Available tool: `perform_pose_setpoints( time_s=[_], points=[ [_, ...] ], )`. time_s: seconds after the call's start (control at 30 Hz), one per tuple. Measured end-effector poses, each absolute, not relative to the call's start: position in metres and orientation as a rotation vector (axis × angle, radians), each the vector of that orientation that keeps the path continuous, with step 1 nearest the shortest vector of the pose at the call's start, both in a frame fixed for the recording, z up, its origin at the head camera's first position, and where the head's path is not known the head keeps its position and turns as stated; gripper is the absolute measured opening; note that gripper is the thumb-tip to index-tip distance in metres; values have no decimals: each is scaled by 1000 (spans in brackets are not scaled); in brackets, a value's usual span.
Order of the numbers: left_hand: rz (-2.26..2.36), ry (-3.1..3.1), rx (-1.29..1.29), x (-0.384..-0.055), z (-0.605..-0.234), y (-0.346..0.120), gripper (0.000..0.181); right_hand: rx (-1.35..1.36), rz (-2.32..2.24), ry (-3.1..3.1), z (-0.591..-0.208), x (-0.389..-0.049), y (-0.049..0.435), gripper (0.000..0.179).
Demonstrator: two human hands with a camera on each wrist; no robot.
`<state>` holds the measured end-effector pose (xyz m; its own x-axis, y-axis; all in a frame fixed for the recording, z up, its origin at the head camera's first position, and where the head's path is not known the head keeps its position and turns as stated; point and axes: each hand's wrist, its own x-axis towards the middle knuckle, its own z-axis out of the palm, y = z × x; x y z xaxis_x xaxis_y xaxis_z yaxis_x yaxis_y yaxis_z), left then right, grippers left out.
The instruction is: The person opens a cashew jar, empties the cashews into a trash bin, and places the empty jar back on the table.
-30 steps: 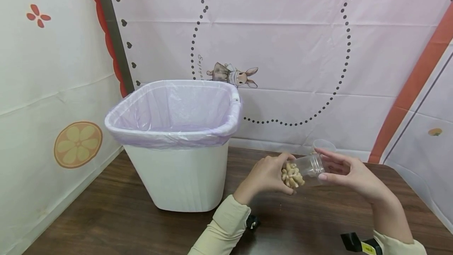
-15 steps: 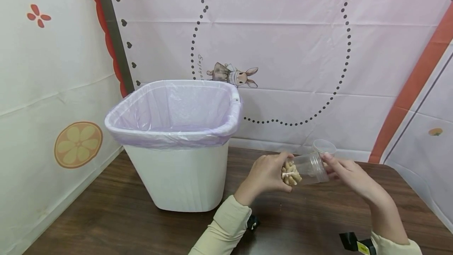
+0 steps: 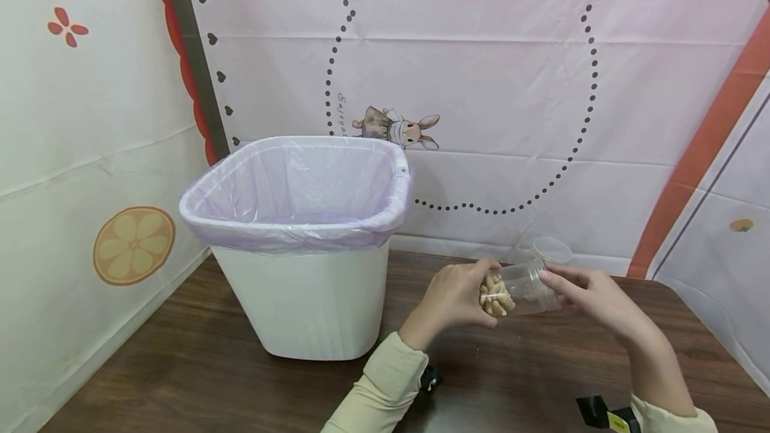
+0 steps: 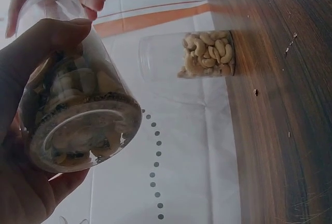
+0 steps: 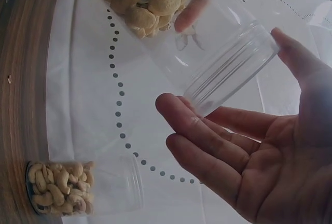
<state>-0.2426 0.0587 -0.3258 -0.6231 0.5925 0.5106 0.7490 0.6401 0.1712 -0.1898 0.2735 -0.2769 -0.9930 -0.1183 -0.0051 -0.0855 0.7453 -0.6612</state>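
Note:
A clear plastic jar (image 3: pixel 519 289) with cashews (image 3: pixel 496 296) in its bottom end lies tilted on its side above the table. My left hand (image 3: pixel 455 296) grips it round the bottom end. In the left wrist view, the jar's base (image 4: pixel 85 136) faces the camera. My right hand (image 3: pixel 592 296) pinches the threaded mouth end, its thumb on one side of the rim (image 5: pixel 236 68) and its fingers on the other. Behind the hands a second clear jar (image 3: pixel 551 250), partly filled with cashews (image 5: pixel 61 187), stands upright on the table.
A white bin (image 3: pixel 325 299) lined with a pale purple bag (image 3: pixel 289 236) stands left of the hands on the dark wooden table (image 3: pixel 180 379). Small crumbs (image 4: pixel 256 93) lie on the wood. Printed cloth (image 3: pixel 481 85) hangs behind and along the sides.
My right hand has shifted at the jar's mouth: its spread fingers have closed in, and the thumb now lies on the rim. The left hand and the jar have barely moved.

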Motion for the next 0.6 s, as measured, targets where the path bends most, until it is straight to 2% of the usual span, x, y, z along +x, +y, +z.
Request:
perform_pose_setpoints(
  time_s=[0.3, 0.6],
  points=[
    [-660, -2537, -1076, -242, -324, 57, 78, -341, -1281, 2853, -280, -187, 280, 57],
    [-729, -2565, -1091, -242, -323, 56, 79, -579, -1454, 2690, -283, -186, 290, 59]
  ],
)
